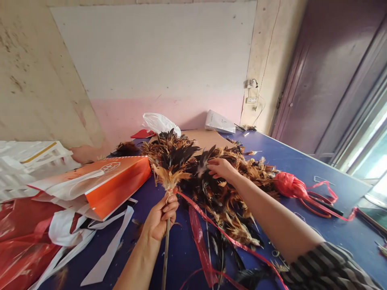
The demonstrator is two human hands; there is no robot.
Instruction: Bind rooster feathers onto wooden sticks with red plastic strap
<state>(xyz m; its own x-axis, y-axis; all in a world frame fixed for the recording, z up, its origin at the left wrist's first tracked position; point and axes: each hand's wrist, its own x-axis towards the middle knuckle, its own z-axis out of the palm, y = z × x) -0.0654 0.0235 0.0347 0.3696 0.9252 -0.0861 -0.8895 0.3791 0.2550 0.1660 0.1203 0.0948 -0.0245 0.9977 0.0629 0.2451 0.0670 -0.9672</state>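
Gripping feather duster (pixel 173 159) by its neck, centre of frame, with left hand (pixel 165 213). Reaching with right hand (pixel 220 169) into feather pile (pixel 231 199), right of centre; can't tell if pinching any. Probably picking feathers; calls for clean pinch.

An orange bag (pixel 119 189) lies at lower left, white crates (pixel 12 173) at the left edge. A white plastic bag (pixel 160 121) sits just above centre; a purplish door (pixel 329 72) stands upper right.
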